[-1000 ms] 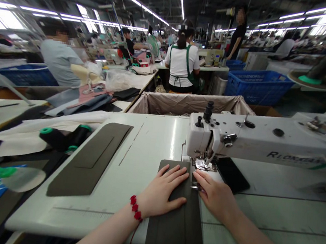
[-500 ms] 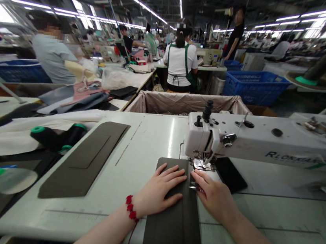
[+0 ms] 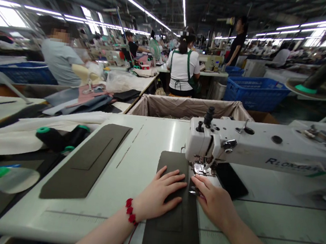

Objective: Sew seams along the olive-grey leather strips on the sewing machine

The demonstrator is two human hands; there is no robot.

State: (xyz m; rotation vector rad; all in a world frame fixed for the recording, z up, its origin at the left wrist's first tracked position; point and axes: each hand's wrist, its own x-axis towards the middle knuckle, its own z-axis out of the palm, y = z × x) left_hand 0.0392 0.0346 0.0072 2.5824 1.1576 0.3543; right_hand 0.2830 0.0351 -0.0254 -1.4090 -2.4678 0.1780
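Note:
A long dark olive fabric piece (image 3: 171,234) lies on the white table (image 3: 148,148), its far end under the presser foot (image 3: 201,168) of a white sewing machine (image 3: 254,149). My left hand (image 3: 160,195) lies flat on the fabric with fingers spread, just left of the foot. My right hand (image 3: 214,201) presses the fabric's right edge in front of the foot, fingers together and stretched forward, with a small metal tool partly under them. A red bead bracelet (image 3: 130,211) sits on my left wrist.
A second olive fabric piece (image 3: 86,162) lies to the left. Black thread cones (image 3: 58,139) with green ends rest on pale cloth beyond it. A lined bin (image 3: 188,107) stands behind the table. Other workers sit and stand further back, near blue crates (image 3: 254,93).
The fabric has fed further away under the presser foot, so more of it shows beyond the foot. Both hands kept their hold on it and slid forward slightly.

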